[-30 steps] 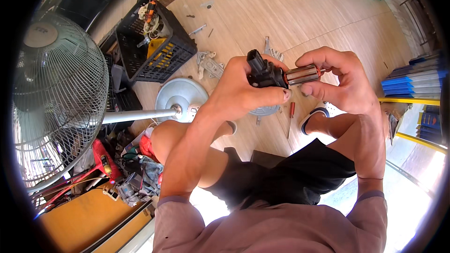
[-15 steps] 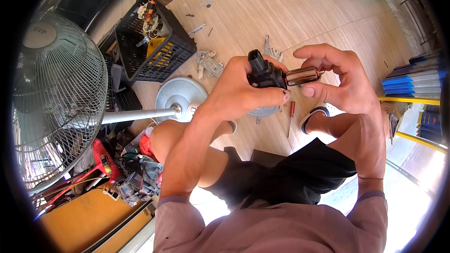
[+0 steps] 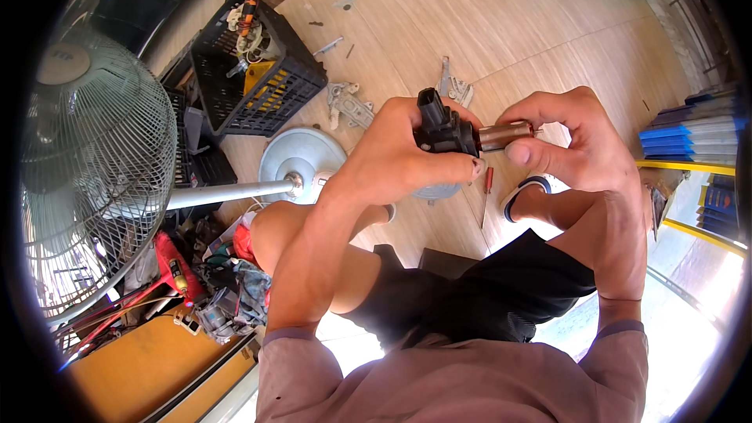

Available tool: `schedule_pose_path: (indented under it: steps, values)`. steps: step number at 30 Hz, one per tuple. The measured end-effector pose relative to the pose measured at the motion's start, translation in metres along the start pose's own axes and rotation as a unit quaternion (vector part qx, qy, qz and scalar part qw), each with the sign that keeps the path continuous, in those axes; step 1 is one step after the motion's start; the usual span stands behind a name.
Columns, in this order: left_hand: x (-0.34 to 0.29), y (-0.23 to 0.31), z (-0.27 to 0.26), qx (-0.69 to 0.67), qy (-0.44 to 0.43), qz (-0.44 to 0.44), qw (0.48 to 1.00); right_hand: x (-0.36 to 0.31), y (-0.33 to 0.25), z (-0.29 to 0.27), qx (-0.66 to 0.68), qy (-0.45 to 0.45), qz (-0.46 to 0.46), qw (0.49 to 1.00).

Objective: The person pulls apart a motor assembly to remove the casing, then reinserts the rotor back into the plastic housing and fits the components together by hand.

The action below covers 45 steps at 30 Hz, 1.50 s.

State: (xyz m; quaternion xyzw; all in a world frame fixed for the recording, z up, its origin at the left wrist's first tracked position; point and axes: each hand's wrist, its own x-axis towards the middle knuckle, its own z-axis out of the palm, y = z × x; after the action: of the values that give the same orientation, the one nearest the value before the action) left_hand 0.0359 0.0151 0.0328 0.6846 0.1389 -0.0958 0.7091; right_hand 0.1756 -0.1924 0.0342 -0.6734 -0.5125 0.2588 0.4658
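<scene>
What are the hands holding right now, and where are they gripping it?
The left hand grips the black plastic part around its body. The right hand pinches the metal cylinder sticking out of it, thumb underneath and fingers on top.

I see no screens or signs. At my far right, against the picture's edge, lies a stack of flat packages (image 3: pixel 689 129), long and thin, with blue and pale faces, resting one upon another. Just below the stack runs a yellow bar (image 3: pixel 681 164). Lower at the right edge stands a small dark blue package (image 3: pixel 719 205), partly cut off by the rim. Any labels on these items are too small for me to make out.
</scene>
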Motion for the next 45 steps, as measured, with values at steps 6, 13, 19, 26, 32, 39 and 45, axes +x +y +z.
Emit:
schedule_pose_path:
  steps: [6, 13, 19, 26, 32, 39, 45]
  values:
    - [-0.001, 0.005, 0.000, -0.005, 0.007, -0.015, 1.000, 0.001, -0.002, 0.003, 0.015, 0.056, -0.047, 0.997]
    - [-0.005, 0.002, -0.002, -0.012, 0.007, -0.008, 1.000, 0.003, 0.000, 0.001, 0.011, -0.017, -0.007, 1.000]
    - [-0.008, -0.001, -0.006, -0.020, 0.014, -0.005, 1.000, 0.004, -0.001, 0.007, 0.023, 0.019, -0.038, 0.999]
    - [-0.011, 0.005, -0.006, -0.004, 0.012, -0.006, 1.000, 0.005, 0.001, 0.006, 0.006, 0.039, -0.080, 0.996]
    - [-0.008, 0.001, -0.005, -0.008, 0.011, -0.002, 1.000, 0.001, 0.001, 0.001, 0.019, -0.019, -0.002, 1.000]
    - [-0.002, 0.002, -0.003, 0.000, -0.001, -0.004, 1.000, 0.000, -0.001, 0.002, 0.010, 0.030, -0.032, 0.999]
    - [-0.002, 0.004, -0.001, -0.004, -0.001, 0.017, 1.000, 0.002, 0.005, 0.004, -0.010, 0.034, -0.047, 0.998]
